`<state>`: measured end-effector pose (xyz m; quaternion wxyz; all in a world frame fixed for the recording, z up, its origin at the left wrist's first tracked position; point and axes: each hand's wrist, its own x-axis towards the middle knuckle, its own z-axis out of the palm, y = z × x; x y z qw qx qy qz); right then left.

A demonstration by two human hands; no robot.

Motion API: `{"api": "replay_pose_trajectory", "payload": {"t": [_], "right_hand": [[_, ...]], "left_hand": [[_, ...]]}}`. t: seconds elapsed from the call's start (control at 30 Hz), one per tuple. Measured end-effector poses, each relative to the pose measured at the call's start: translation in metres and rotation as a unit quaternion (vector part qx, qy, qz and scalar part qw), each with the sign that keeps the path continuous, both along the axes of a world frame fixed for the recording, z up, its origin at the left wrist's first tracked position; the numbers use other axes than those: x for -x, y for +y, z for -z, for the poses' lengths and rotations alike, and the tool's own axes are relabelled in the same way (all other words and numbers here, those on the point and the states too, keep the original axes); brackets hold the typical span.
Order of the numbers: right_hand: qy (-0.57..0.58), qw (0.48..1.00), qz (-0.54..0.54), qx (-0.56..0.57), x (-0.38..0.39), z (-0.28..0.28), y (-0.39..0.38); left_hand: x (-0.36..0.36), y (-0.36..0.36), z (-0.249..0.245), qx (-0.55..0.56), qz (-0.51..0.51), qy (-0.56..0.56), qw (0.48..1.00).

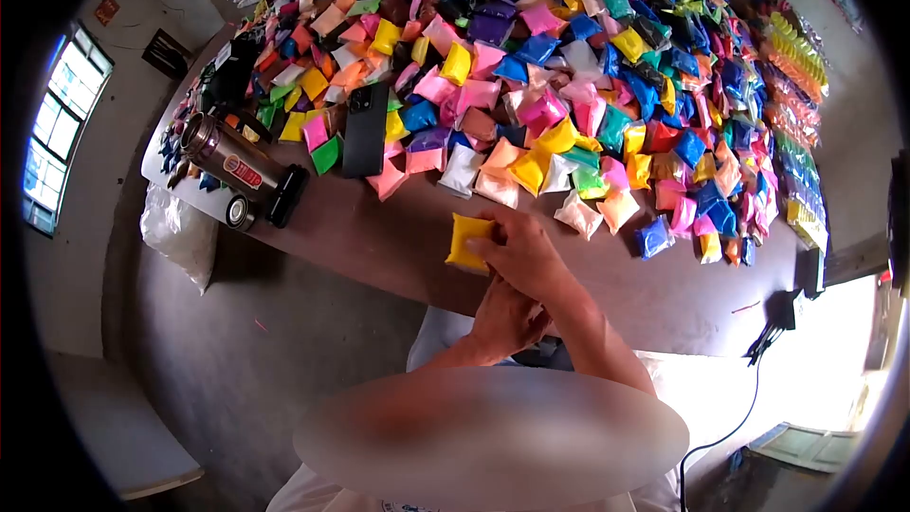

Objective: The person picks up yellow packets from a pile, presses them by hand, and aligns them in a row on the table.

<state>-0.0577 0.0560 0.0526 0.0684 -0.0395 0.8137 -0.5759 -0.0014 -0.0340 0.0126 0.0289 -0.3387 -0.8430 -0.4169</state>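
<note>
A yellow packet [469, 242] is pinched between the thumb and fingers of my right hand [519, 251], above the near edge of the brown table. My left hand [507, 318] is just below and behind the right one, close to the packet's lower side; its fingers are mostly hidden, so what it holds cannot be made out. Beyond my hands lies a large heap of small coloured packets [540, 109]. The nearest packets include a silver one [461, 171], a pale pink one [578, 215] and a blue one [654, 237].
A black phone [365, 133] rests against the heap. A steel flask [232, 156] lies at the left, with its cap [240, 212] nearby. A plastic bag [180, 232] hangs at the table's left edge. Black cables [773, 327] lie at the right edge.
</note>
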Motion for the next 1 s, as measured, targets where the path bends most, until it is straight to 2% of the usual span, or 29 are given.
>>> {"api": "replay_pose_trajectory", "payload": {"t": [0.07, 0.17, 0.3, 0.37, 0.43, 0.5, 0.57, 0.63, 0.7, 0.77, 0.83, 0.9, 0.93, 1.0], "right_hand": [[0.006, 1.0, 0.003, -0.017, 0.009, 0.005, -0.008], [-0.032, 0.999, -0.001, -0.045, 0.022, 0.004, -0.015], [-0.01, 0.996, 0.002, -0.087, 0.029, 0.034, -0.026], [0.122, 0.973, 0.032, -0.191, 0.022, 0.029, -0.03], [0.122, 0.968, 0.059, -0.213, 0.017, 0.019, -0.03], [0.242, 0.922, 0.123, -0.276, 0.014, 0.017, -0.026], [0.214, 0.934, 0.083, -0.272, 0.013, 0.019, -0.025], [0.185, 0.944, 0.045, -0.268, 0.013, 0.023, -0.023], [0.18, 0.96, -0.014, -0.215, 0.018, 0.025, -0.021], [0.182, 0.959, -0.009, -0.217, 0.02, 0.026, -0.024], [0.187, 0.957, -0.003, -0.221, 0.02, 0.028, -0.023], [0.163, 0.967, 0.052, -0.189, 0.02, 0.028, -0.023], [0.164, 0.967, 0.051, -0.189, 0.02, 0.024, -0.02], [0.255, 0.921, 0.192, -0.223, 0.017, 0.014, -0.007]], "left_hand": [[0.001, 0.001, 0.003, -0.055, 0.014, -0.032, 0.998], [0.002, 0.004, 0.001, -0.031, 0.002, 0.034, 0.999], [0.0, 0.003, 0.014, -0.008, 0.004, 0.009, 1.0], [-0.002, 0.001, 0.014, 0.055, -0.01, -0.082, 0.995], [-0.003, 0.001, 0.018, 0.063, -0.012, -0.062, 0.996], [-0.002, 0.001, 0.021, 0.071, -0.015, -0.042, 0.997], [-0.006, 0.002, 0.024, 0.103, -0.024, 0.014, 0.994], [-0.007, 0.003, 0.03, 0.106, -0.025, 0.012, 0.994], [-0.005, 0.002, 0.028, 0.11, -0.026, 0.013, 0.994], [-0.003, 0.002, 0.019, 0.059, -0.013, -0.06, 0.996], [-0.003, 0.004, 0.022, 0.064, -0.013, -0.053, 0.996], [-0.001, 0.004, 0.021, 0.069, -0.014, -0.046, 0.996], [0.001, 0.002, 0.018, 0.038, -0.004, -0.008, 0.999], [0.003, 0.001, 0.011, 0.008, 0.004, 0.026, 1.0]]}}
